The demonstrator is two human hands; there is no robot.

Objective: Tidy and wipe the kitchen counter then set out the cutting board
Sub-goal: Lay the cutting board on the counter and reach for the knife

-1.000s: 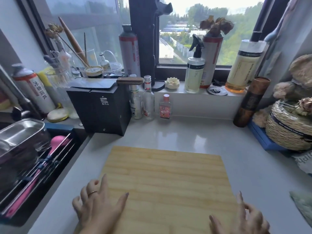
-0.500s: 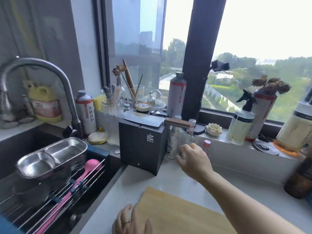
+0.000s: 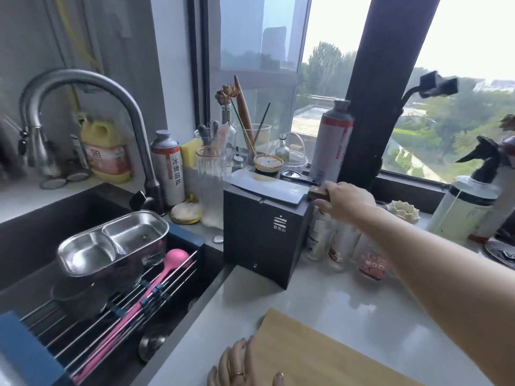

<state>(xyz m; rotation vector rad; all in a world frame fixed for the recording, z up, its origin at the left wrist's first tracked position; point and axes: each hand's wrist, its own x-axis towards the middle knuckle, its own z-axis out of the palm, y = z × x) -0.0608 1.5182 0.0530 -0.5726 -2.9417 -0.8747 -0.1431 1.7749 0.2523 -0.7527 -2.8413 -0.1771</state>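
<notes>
Cutting board (image 3: pixel 320 355): pale wood, flat rectangular slab with fine straight grain, lying flat on the worktop (image 3: pixel 348 299) in front of the black box (image 3: pixel 264 229). Its visible corner points toward the box; its long axis cannot be told, as most of it is cut off at the frame's bottom.

Left hand (image 3: pixel 242 369): fingers (image 3: pixel 237 355) spread flat and relaxed, grasping nothing, resting over the board's left edge; 1 ring visible.

Right hand (image 3: pixel 344 201): arm stretched across above the board, fingers curled around the brown wooden handle (image 3: pixel 317 193) of a cleaver. Cleaver blade (image 3: pixel 267 188): broad, flat grey steel, lying on top of the box, long axis running left to right, handle overhanging the box's right edge.

Black box: matte, upright, cuboid, small pale logo on its front.

Worktop: smooth, glossy, pale grey.

Left of the box: sink (image 3: pixel 55 218) with curved steel faucet (image 3: pixel 83 87), a 2-compartment steel tray (image 3: pixel 111 243) and a pink spoon (image 3: pixel 167 266) on a wire rack.

Right of the box: small bottles (image 3: pixel 342 246), partly hidden by the arm.
</notes>
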